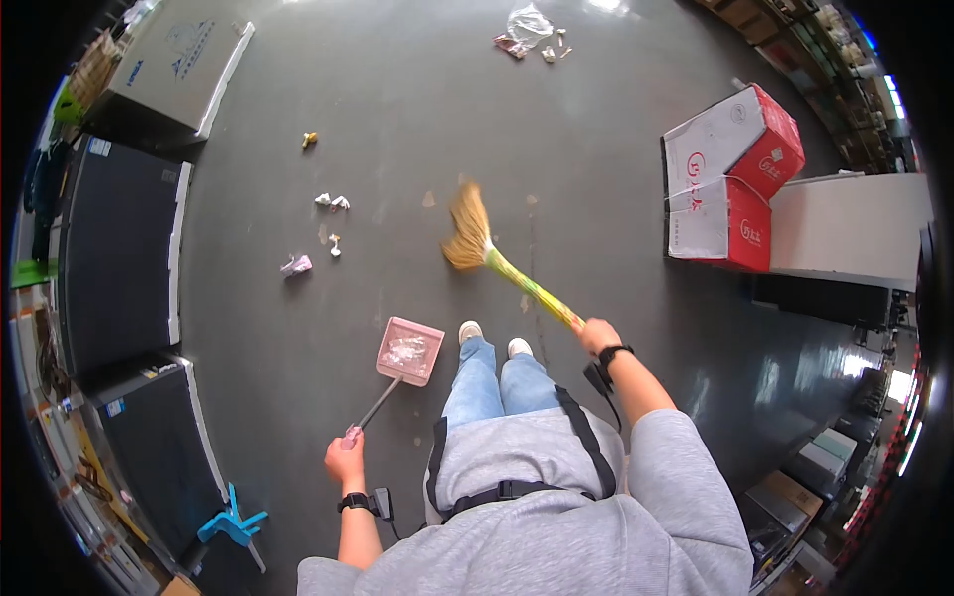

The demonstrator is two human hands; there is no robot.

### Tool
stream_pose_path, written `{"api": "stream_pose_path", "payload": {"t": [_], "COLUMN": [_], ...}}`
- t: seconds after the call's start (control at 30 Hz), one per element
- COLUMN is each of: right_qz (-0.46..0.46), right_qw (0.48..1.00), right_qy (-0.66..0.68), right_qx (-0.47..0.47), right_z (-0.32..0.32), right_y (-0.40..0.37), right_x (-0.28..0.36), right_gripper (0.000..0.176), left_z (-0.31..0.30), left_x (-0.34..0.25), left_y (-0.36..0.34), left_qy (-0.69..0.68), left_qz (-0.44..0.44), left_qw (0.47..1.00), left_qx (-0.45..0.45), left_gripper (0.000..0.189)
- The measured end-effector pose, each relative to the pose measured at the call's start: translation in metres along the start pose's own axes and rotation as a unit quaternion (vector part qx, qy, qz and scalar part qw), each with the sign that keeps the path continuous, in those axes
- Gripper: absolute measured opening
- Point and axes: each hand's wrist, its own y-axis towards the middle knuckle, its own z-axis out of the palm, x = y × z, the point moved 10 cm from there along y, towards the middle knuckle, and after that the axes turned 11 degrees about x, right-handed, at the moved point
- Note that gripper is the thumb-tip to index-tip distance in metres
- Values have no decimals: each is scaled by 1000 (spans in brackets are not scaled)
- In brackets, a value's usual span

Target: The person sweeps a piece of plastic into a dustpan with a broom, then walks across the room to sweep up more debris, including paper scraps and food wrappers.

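Observation:
My right hand (pixel 597 336) grips the yellow-green handle of a straw broom (pixel 469 233), whose bristles fan out ahead of my feet. In my left hand (pixel 345 455) is the pink-ended handle of a long-handled dustpan (pixel 409 352). The pink pan lies low at the floor, left of my shoes, with whitish stuff in it that I cannot make out. Left of the bristles lie a crumpled pinkish wrapper (pixel 296 265), a white scrap (pixel 335 245) and crumpled white bits (pixel 333 202). A small yellow-brown piece (pixel 309 140) rests farther off.
A clear plastic bag (pixel 529 24) and small scraps lie on the grey floor at the far end. Red-and-white cartons (pixel 730 184) stand at the right beside a white box (pixel 850 228). Large dark boxes (pixel 119 248) line the left, with a blue plastic stand (pixel 234 519) near them.

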Motion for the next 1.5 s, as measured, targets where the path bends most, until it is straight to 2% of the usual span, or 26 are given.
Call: {"api": "stream_pose_path", "payload": {"t": [0.07, 0.13, 0.17, 0.2, 0.27, 0.33, 0.4, 0.47, 0.53, 0.63, 0.73, 0.83, 0.9, 0.93, 0.97, 1.0, 1.07, 1.13, 1.17, 1.27, 1.5], "right_qz": [33, 94, 133, 117, 135, 129, 114, 73, 52, -38, -86, -108, -110, -123, -143, -125, -82, -52, -43, -38, 92], "right_qw": [999, 994, 984, 985, 954, 931, 884, 876, 916, 927, 926, 963, 967, 962, 963, 959, 954, 968, 970, 969, 963], "right_qy": [-3, 51, 96, 93, 243, 316, 433, 458, 383, 362, 358, 240, 226, 244, 229, 253, 286, 245, 241, 243, 247], "right_qx": [-27, 15, 76, 85, 111, 128, 137, 134, 106, 88, 88, 54, 36, 14, -20, -16, -21, -34, -12, -33, 58], "right_z": [24, 40, 44, 55, 47, 49, 42, 24, -12, -63, -124, -208, -262, -280, -300, -314, -338, -346, -342, -317, -179], "right_y": [-10, -38, -59, -55, -90, -104, -127, -135, -126, -60, 25, 98, 130, 157, 180, 194, 212, 233, 241, 242, 120], "right_x": [-54, -94, -105, -123, -130, -151, -151, -141, -122, -76, -12, 66, 121, 142, 165, 180, 206, 218, 215, 169, -21], "right_gripper": [64, 65, 65, 64, 60, 57, 55, 53, 54, 57, 56, 62, 63, 63, 62, 59, 50, 47, 51, 53, 60], "left_z": [-2, 0, -1, -2, -5, -9, -15, -20, -25, -32, -50, -68, -86, -93, -96, -101, -115, -130, -133, -139, -133], "left_x": [-17, -27, -31, -36, -46, -57, -68, -80, -94, -115, -142, -169, -194, -211, -220, -227, -254, -279, -288, -309, -359], "left_y": [16, 29, 36, 42, 55, 67, 76, 84, 89, 104, 107, 105, 103, 104, 107, 109, 117, 130, 137, 160, 230], "left_qy": [18, 40, 42, 43, 38, 26, 16, 9, 6, 14, 13, 7, 20, 34, -6, -44, -19, -5, -8, -19, 61], "left_qz": [27, 50, 50, 50, 49, 48, 51, 59, 68, 74, 70, 75, 51, 27, 54, 79, 52, 31, 55, 78, 148], "left_qw": [999, 998, 998, 998, 998, 998, 998, 998, 997, 996, 994, 991, 993, 995, 993, 988, 994, 996, 995, 995, 987], "left_qx": [3, 5, 2, -1, -6, -10, -11, -15, -25, -37, -80, -107, -103, -90, -108, -122, -99, -81, -78, -64, -20], "left_gripper": [42, 41, 41, 41, 41, 42, 42, 42, 41, 40, 39, 41, 42, 42, 40, 39, 35, 35, 34, 34, 35]}}
